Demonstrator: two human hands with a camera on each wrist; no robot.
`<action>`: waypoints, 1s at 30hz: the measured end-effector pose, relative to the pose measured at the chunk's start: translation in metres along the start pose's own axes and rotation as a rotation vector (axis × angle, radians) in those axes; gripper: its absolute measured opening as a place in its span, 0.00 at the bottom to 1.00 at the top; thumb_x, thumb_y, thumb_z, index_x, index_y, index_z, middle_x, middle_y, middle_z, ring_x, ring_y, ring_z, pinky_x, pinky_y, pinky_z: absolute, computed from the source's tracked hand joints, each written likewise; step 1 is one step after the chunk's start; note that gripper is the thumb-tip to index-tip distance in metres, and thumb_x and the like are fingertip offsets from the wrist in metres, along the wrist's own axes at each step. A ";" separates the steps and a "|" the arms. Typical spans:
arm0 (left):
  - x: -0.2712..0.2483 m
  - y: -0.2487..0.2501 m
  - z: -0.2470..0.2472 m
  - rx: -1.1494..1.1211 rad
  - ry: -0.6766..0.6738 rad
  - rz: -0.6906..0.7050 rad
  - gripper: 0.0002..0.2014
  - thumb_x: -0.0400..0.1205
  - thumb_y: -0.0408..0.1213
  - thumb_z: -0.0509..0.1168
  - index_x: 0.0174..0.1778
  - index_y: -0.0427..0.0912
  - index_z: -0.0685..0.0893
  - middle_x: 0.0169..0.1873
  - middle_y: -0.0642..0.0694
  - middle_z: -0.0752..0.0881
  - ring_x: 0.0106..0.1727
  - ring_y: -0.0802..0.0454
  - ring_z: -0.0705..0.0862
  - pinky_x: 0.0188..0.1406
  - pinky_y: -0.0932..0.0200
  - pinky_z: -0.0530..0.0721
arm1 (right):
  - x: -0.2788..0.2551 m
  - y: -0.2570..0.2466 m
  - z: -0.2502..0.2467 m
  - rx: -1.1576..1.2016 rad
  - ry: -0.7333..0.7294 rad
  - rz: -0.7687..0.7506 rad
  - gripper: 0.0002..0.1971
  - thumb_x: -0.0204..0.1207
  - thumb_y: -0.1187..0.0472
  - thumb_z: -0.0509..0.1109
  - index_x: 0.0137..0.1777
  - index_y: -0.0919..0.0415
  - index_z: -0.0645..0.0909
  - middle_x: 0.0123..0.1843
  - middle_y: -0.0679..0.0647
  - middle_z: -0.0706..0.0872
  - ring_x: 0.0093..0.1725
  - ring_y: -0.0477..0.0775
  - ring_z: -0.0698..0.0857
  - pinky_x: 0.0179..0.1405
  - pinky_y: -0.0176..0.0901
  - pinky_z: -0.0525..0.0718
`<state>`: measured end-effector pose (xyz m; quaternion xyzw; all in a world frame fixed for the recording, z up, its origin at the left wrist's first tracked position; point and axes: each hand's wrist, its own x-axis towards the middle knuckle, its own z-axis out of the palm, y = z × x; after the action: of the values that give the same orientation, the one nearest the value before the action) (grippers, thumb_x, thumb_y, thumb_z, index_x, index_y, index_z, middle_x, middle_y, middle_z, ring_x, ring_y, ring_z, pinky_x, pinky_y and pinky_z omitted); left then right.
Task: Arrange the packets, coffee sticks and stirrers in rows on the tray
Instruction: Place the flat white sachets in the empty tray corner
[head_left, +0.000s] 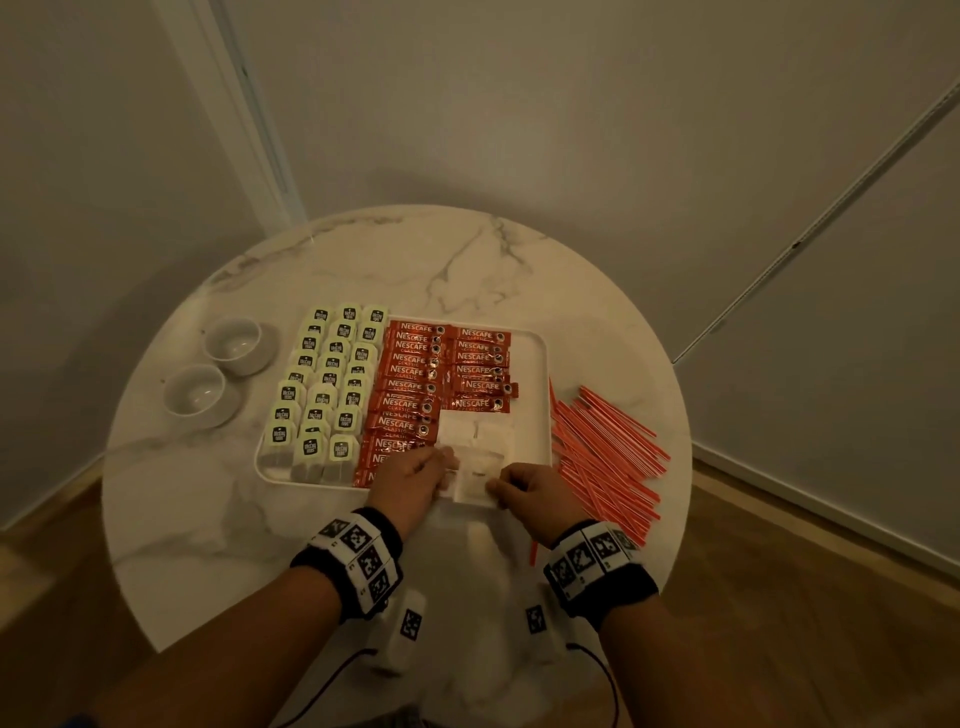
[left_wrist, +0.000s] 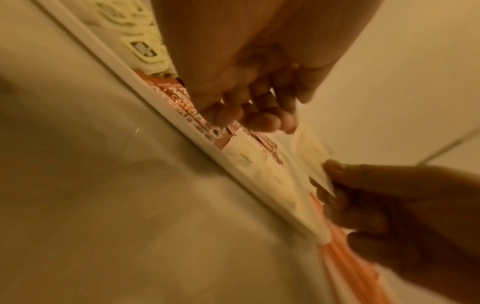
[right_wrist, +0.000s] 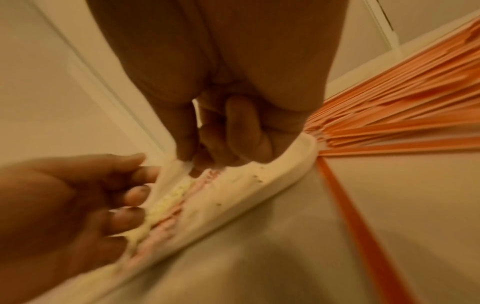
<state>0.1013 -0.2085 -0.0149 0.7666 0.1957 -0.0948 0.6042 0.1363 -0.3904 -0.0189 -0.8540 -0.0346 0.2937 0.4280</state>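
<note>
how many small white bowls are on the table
2. Both sit on the table left of the tray: one bowl farther back, the other bowl nearer. None seem hidden.

Head view high, downward; wrist views close, sharing tray (head_left: 545, 364) edge.

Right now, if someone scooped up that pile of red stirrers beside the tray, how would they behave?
The red stirrers look thin and straight, so probably light and fairly stiff. Lying loose and crisscrossed on the marble table, they would likely slide, scatter or slip from a grasp.
</note>
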 end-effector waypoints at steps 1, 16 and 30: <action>0.001 -0.004 -0.001 0.075 0.009 0.025 0.12 0.86 0.40 0.61 0.43 0.43 0.88 0.35 0.51 0.85 0.37 0.58 0.81 0.39 0.66 0.77 | 0.004 0.003 0.000 -0.041 0.037 0.019 0.12 0.82 0.54 0.66 0.43 0.59 0.85 0.38 0.51 0.85 0.38 0.47 0.82 0.44 0.40 0.80; 0.008 -0.030 -0.002 0.962 -0.194 0.451 0.16 0.83 0.44 0.60 0.65 0.56 0.83 0.70 0.54 0.73 0.70 0.49 0.67 0.66 0.46 0.70 | 0.024 0.011 -0.004 -0.328 0.119 0.131 0.11 0.81 0.54 0.66 0.51 0.60 0.85 0.48 0.53 0.86 0.48 0.51 0.84 0.56 0.45 0.83; 0.010 -0.043 0.001 0.812 -0.151 0.477 0.17 0.80 0.39 0.64 0.66 0.45 0.83 0.60 0.50 0.76 0.62 0.52 0.74 0.68 0.53 0.75 | 0.022 0.001 -0.002 -0.510 0.078 0.123 0.16 0.82 0.48 0.62 0.52 0.60 0.83 0.49 0.55 0.85 0.48 0.54 0.84 0.54 0.47 0.83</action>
<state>0.0926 -0.1999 -0.0568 0.9552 -0.0833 -0.0777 0.2732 0.1556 -0.3861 -0.0290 -0.9455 -0.0389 0.2677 0.1813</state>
